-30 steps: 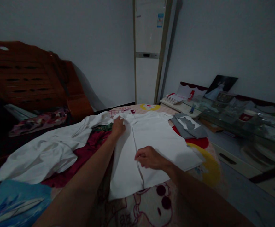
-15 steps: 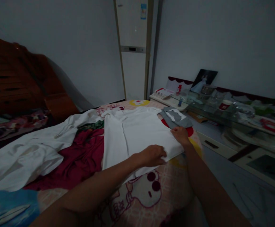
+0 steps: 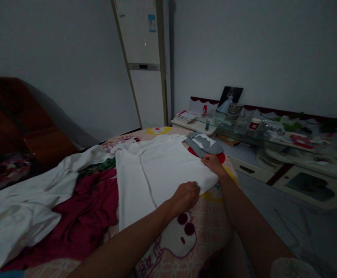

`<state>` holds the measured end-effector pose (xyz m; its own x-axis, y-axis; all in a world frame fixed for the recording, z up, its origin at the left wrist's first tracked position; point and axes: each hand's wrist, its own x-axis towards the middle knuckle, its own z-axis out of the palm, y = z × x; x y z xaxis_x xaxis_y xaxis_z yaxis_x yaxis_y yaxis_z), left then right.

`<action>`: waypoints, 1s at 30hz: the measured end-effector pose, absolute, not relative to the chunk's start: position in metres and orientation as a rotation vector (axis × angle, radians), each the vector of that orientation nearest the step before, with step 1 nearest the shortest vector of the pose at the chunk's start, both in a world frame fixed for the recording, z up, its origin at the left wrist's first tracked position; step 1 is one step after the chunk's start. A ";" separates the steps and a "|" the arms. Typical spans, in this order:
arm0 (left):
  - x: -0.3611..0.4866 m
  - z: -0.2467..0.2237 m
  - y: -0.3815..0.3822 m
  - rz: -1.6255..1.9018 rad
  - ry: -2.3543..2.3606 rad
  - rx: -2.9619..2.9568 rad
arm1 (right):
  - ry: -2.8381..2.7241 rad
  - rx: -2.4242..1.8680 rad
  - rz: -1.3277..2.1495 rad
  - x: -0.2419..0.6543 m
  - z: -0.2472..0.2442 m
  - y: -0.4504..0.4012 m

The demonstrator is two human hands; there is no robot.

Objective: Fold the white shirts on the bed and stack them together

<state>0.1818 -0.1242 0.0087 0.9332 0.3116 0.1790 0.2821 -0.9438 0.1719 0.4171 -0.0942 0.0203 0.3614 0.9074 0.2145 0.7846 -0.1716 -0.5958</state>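
Blanket (image 3: 209, 237), peach-toned and printed with a cartoon face in dark red outline, spreads nearest to us, below our two bare forearms; a pale sleeve (image 3: 290, 268) with a faint green pattern shows at the bottom right. At the lower left we see an edge of blue cloth (image 3: 10, 274), then crumpled dark red cloth (image 3: 89, 208) with a loose white garment (image 3: 49, 187) on its left and a piece of green patterned cloth (image 3: 99, 166) just past it.

In front of us the white shirt (image 3: 162, 170) lies spread on the blanket, a raised line running down its left part. Our left hand (image 3: 186, 197) is at the near hem, fingers bent in and closed on the cloth, their tips tucked out of sight. Our right hand (image 3: 214, 164), a little farther off, pinches the shirt's right side edge — thumb and forefinger together. Just beyond it, a folded grey garment (image 3: 194, 144) with a white patch lies over a red area.

Farther off, a reddish wooden chair (image 3: 45, 123) stands at the left. On the right we see a low cabinet (image 3: 264, 173) with a glass shelf, a red-and-white paper cup (image 3: 254, 123), a small red bottle (image 3: 205, 111), stacked papers (image 3: 187, 116) and a leaning photograph (image 3: 229, 99). At the back — before the grey wall (image 3: 244, 46) — rises a white floor-standing air conditioner (image 3: 145, 96).
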 end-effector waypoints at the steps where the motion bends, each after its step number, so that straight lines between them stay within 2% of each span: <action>1: 0.182 0.008 -0.123 0.326 0.477 2.910 | -1.485 -2.015 0.234 0.416 0.021 -0.093; 10: 0.174 0.019 -0.115 0.508 0.491 2.508 | -1.549 -2.160 0.149 0.410 0.028 -0.087; 19: 0.172 0.018 -0.111 0.500 0.446 2.413 | -1.531 -2.254 0.197 0.405 0.032 -0.105; 26: 0.171 0.017 -0.111 0.439 0.308 2.389 | -1.565 -2.346 0.075 0.403 0.032 -0.122; 30: 0.169 0.018 -0.100 0.616 0.350 2.474 | -1.627 -2.404 -0.052 0.399 0.037 -0.120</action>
<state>0.1689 -0.0995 0.0181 0.8604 0.3698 0.3508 0.1122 -0.8088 0.5773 0.3986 -0.1196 0.0367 0.3801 0.9108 0.1609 0.9192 -0.3526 -0.1754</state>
